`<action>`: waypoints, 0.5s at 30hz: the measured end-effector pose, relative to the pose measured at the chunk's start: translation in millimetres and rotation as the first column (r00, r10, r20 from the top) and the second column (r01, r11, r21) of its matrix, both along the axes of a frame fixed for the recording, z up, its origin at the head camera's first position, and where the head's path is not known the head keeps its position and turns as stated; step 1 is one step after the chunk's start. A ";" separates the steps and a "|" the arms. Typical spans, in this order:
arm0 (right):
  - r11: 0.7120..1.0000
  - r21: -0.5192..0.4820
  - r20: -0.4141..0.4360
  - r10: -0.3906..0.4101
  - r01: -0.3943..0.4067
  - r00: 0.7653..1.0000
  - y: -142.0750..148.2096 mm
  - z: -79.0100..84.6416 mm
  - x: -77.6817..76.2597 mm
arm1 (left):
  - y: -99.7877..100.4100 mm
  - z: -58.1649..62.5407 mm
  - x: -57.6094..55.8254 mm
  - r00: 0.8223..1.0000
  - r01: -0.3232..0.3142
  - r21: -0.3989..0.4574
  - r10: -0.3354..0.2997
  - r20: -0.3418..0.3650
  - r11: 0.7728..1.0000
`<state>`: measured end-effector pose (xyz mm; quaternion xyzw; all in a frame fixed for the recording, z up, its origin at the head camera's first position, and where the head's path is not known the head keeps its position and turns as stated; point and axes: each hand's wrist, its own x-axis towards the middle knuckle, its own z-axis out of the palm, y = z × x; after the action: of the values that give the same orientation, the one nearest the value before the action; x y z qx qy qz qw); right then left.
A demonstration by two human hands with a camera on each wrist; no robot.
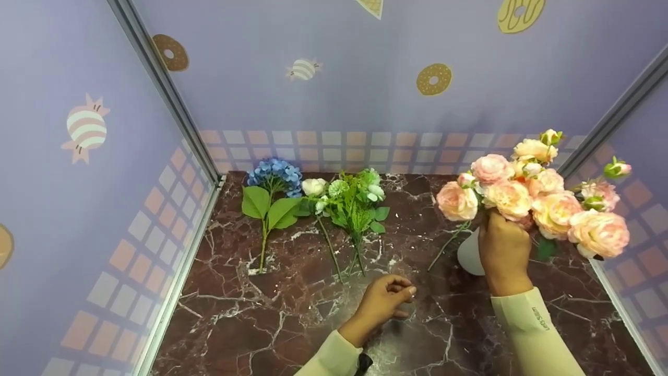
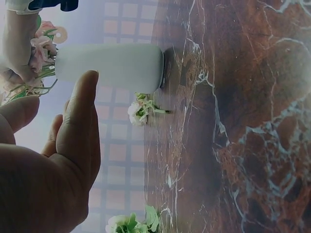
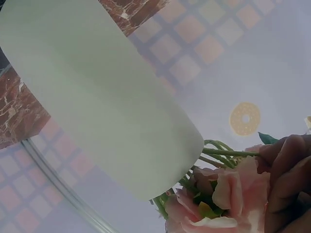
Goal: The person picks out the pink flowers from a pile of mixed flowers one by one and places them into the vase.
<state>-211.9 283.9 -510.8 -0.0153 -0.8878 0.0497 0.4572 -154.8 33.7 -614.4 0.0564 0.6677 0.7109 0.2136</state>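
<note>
My right hand (image 1: 503,253) grips the stems of a bunch of pink-and-cream artificial peonies (image 1: 556,211) close under the blooms. Below it a white vase (image 1: 471,256) stands upright on the table, partly hidden by that hand. In the right wrist view, green stems (image 3: 226,152) run into the mouth of the vase (image 3: 97,97), with curled fingers around them. My left hand (image 1: 381,300) is held over the table left of the vase, fingers loosely bent and nothing in them. The left wrist view shows thumb and fingers apart, the vase (image 2: 114,65) beyond.
On the dark red marbled table (image 1: 245,324) lie a blue hydrangea (image 1: 274,175), a white flower (image 1: 314,187) and a green-and-white bunch (image 1: 360,203). A loose green stem (image 1: 446,247) lies just left of the vase. Patterned purple walls (image 1: 365,94) enclose the back and sides.
</note>
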 end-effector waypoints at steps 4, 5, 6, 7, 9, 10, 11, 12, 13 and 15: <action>1.000 -0.009 -0.024 -0.016 0.015 1.000 0.5 -3.5 3.1 | -3.4 -0.3 -2.8 1.000 -0.012 -0.019 0.012 0.002 1.000; 1.000 -0.019 -0.035 -0.016 0.016 0.999 0.3 -5.6 5.6 | -4.7 -0.5 -3.4 1.000 -0.015 -0.024 0.015 0.006 1.000; 0.999 -0.033 -0.049 -0.015 0.013 0.999 0.0 -8.1 9.0 | -6.4 -0.7 -3.9 1.000 -0.020 -0.032 0.020 0.005 0.999; 0.999 -0.054 -0.068 -0.008 0.004 0.998 -0.3 -11.1 13.0 | -7.7 -1.1 -4.4 1.000 -0.022 -0.038 0.022 0.000 0.999; 0.996 -0.089 -0.105 0.006 -0.016 0.994 -2.2 -18.7 22.4 | -11.3 -1.5 -6.0 0.999 -0.028 -0.054 0.026 -0.023 0.998; 0.994 -0.105 -0.121 0.022 -0.035 0.992 -3.9 -23.4 27.0 | -13.7 -1.7 -7.4 0.999 -0.033 -0.067 0.030 -0.041 0.997; 0.992 -0.115 -0.130 0.040 -0.055 0.991 -6.3 -28.8 31.6 | -16.4 -1.7 -9.6 0.996 -0.043 -0.099 0.035 -0.079 0.994; 0.989 -0.125 -0.133 0.063 -0.080 0.989 -9.2 -35.3 35.7 | -19.8 -1.9 -12.7 0.991 -0.060 -0.138 0.042 -0.130 0.989; 0.986 -0.131 -0.121 0.088 -0.104 0.989 -12.4 -42.4 39.0 | -23.6 -1.8 -16.5 0.981 -0.083 -0.184 0.048 -0.187 0.979; 0.977 -0.145 -0.061 0.150 -0.157 0.987 -19.3 -58.9 43.9 | -33.0 -2.0 -25.6 0.942 -0.155 -0.303 0.048 -0.332 0.940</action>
<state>-168.0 264.6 -569.7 0.0204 -0.8685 0.1516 0.4715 -180.4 0.7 -616.3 0.1000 0.8034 0.5827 0.0716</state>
